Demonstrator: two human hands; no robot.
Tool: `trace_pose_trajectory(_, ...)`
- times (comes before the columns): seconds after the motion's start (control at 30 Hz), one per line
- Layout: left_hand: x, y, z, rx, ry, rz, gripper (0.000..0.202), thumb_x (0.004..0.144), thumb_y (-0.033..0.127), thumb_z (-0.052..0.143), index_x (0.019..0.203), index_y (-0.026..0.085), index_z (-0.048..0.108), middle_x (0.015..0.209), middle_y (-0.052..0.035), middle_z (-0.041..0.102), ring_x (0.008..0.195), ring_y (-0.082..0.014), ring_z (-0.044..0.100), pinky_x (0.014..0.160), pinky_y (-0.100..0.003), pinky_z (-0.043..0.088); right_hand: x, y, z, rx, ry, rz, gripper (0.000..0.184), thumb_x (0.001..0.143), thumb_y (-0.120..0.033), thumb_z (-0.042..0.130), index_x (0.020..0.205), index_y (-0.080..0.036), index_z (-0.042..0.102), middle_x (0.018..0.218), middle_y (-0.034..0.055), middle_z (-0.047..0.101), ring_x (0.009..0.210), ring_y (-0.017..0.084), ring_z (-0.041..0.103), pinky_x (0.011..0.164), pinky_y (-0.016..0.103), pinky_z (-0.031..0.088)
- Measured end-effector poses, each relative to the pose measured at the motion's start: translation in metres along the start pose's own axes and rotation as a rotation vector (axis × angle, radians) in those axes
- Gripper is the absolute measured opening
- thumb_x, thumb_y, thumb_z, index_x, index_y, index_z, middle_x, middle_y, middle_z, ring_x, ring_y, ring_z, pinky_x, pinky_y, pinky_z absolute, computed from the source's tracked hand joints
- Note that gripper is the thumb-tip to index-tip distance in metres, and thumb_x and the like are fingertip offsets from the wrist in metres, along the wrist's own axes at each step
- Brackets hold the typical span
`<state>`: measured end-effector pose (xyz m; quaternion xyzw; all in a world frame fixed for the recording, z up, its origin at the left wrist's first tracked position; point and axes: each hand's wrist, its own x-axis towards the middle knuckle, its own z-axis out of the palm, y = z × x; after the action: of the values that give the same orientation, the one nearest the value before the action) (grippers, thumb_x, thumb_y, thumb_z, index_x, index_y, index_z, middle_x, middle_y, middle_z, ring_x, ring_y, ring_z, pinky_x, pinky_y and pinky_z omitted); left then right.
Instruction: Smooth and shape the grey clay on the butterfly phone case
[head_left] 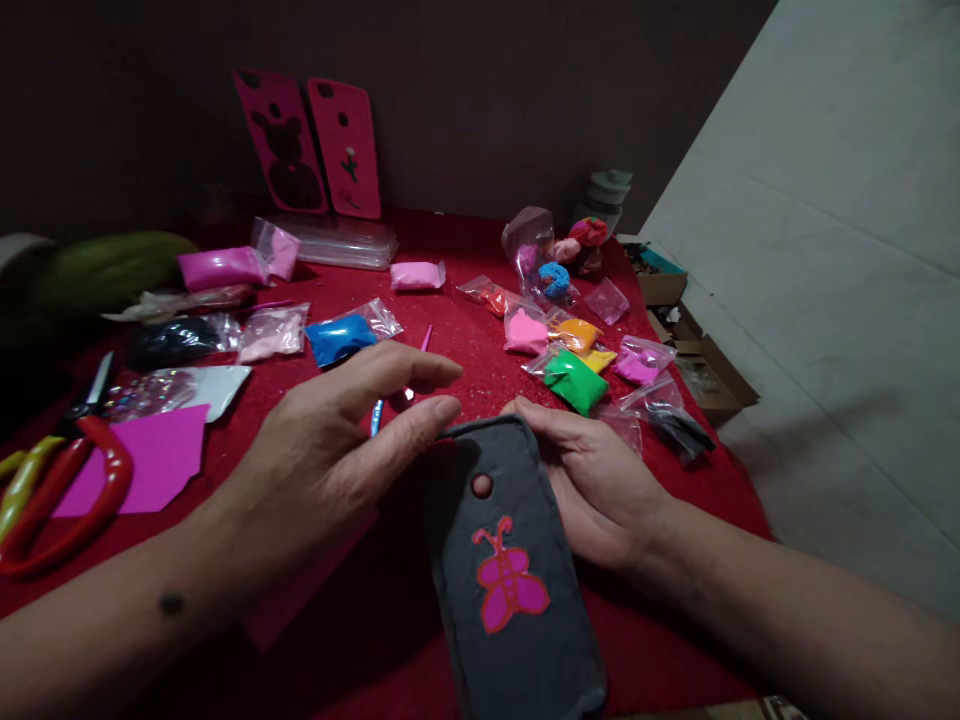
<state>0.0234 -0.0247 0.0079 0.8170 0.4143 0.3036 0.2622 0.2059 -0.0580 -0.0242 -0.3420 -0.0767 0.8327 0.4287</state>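
Case [525, 510] (grey) atop right fingers [553, 424].

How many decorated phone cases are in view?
3: the dark grey case with a pink butterfly in the right hand; the magenta bear case and coral-pink flower case, upright at the back.

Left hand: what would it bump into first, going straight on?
Probably the right hand, holding the dark phone case; depth is unclear, so it might pass over toward the green packet.
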Motion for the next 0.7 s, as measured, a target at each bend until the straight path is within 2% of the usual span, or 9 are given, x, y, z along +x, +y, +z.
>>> trace_pose_trajectory(0.1,0.006,-0.001,0.002,-0.212,-0.153,-0.239,0.029,0.085,0.048,0.059,0.099,0.024,0.067,0.088,0.001,0.07,0.077,-0.0161,0.065,0.061,-0.022,0.05,0.0,0.001,-0.001,-0.017,-0.04,-0.003,0.034,0.093,-0.028,0.042,0.071,-0.014,0.064,0.056,0.0025,0.064,0.054,0.014,0.063,0.062,0.028,0.052)
trace_pose_trajectory(0.2,0.007,-0.001,0.007,-0.366,-0.254,-0.348,0.031,0.081,0.046,0.063,0.101,0.021,0.066,0.081,0.0001,0.071,0.072,-0.016,0.066,0.055,-0.021,0.049,0.001,0.001,-0.002,-0.031,-0.074,-0.026,0.033,0.093,-0.029,0.044,0.07,-0.015,0.063,0.055,0.001,0.062,0.048,0.012,0.059,0.064,0.028,0.052)
trace_pose_trajectory(0.33,0.007,0.003,0.012,-0.537,-0.326,-0.454,0.027,0.08,0.037,0.064,0.1,0.019,0.063,0.079,-0.0011,0.072,0.068,-0.0156,0.067,0.055,-0.022,0.05,0.002,0.001,-0.003,-0.038,-0.027,-0.047,0.022,0.089,-0.027,0.051,0.073,-0.015,0.061,0.062,0.0013,0.065,0.054,0.013,0.061,0.064,0.027,0.051)
trace_pose_trajectory(0.53,0.009,0.009,0.015,-0.508,-0.276,-0.455,0.023,0.075,0.033,0.066,0.091,0.018,0.064,0.076,0.0004,0.067,0.065,-0.0133,0.061,0.052,-0.021,0.046,0.003,0.004,-0.003,-0.052,0.01,-0.117,0.015,0.085,-0.022,0.057,0.07,-0.016,0.058,0.062,-0.0004,0.061,0.057,0.01,0.057,0.062,0.023,0.048)
trace_pose_trajectory(0.7,0.011,0.01,0.017,-0.526,-0.371,-0.487,0.02,0.075,0.035,0.066,0.08,0.017,0.061,0.064,0.0037,0.058,0.055,-0.0097,0.052,0.046,-0.018,0.038,0.001,0.008,0.001,-0.09,0.084,-0.172,0.014,0.082,-0.018,0.057,0.069,-0.014,0.058,0.064,0.0003,0.06,0.059,0.01,0.056,0.062,0.022,0.046)
